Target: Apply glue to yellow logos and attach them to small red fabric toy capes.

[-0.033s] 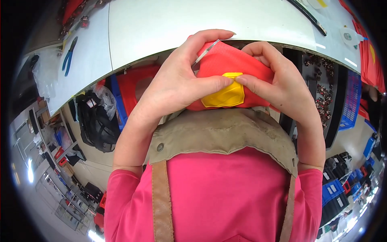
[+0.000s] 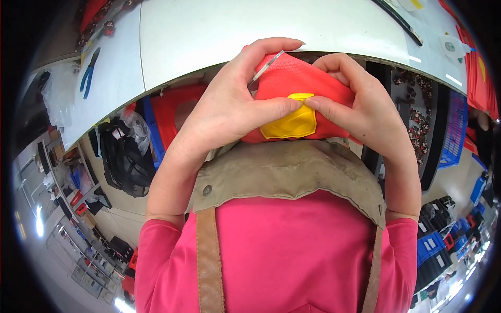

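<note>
The left hand (image 2: 229,107) was closed around the left side of a red fabric piece (image 2: 292,83), with its thumb pressed against the left edge of a yellow patch (image 2: 289,124). A thin needle-like tool (image 2: 265,68) was pinched between the left fingers and lay across the fabric's upper left corner. The right hand (image 2: 368,112) was closed on the right side of the fabric, its thumb tip touching the patch's upper right edge. The fabric was held between both hands, close to the chest, above a tan apron bib (image 2: 284,172) and just below the near edge of the white desk (image 2: 235,31). Blue pliers (image 2: 88,70) lay on the desk at far left. A black cable (image 2: 399,21) lay at upper right. Blue crates (image 2: 451,130) were seen beneath the desk at right.
</note>
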Motion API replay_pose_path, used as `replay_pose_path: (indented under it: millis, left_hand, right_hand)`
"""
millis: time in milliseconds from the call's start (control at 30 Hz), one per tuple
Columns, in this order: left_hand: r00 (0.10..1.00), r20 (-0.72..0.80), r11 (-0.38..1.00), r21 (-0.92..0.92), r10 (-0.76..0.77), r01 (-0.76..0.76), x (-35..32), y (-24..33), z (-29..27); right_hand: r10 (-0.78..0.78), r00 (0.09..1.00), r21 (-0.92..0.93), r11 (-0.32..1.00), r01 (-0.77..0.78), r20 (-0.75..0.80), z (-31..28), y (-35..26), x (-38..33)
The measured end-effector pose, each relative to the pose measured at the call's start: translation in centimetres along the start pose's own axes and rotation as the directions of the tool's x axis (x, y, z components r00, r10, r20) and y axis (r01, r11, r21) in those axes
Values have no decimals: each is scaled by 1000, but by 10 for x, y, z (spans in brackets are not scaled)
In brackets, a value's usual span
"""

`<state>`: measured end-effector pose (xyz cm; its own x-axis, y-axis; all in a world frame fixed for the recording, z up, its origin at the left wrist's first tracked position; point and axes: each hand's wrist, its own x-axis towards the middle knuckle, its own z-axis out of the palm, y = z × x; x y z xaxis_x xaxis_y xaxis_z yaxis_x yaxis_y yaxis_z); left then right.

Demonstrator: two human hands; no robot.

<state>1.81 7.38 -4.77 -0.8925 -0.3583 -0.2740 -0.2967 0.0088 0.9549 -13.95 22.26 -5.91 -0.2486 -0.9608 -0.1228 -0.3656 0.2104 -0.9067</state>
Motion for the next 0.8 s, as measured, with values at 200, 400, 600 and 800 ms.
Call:
replay_pose_path:
  millis: [200,400,600,800]
  left_hand:
    - [1000,1,1000,-2,0,0,8,4,5]
    - [998,21,998,-43,-51,52,9,9,5]
    - [1000,-13,995,98,25,-23,-2,10,0]
    - [1000,-3,998,66,-6,6,-4,8,-2]
  right_hand:
    - [-7,1000,28,1000,7,-3,-9,4,1]
    - [58,997,-33,998,-59,-46,-13,-3,-3]
    - [47,881,-8,998,-58,-471,-47,-9,-28]
    - [-99,543,-150,987,-51,-834,-116,26,-16]
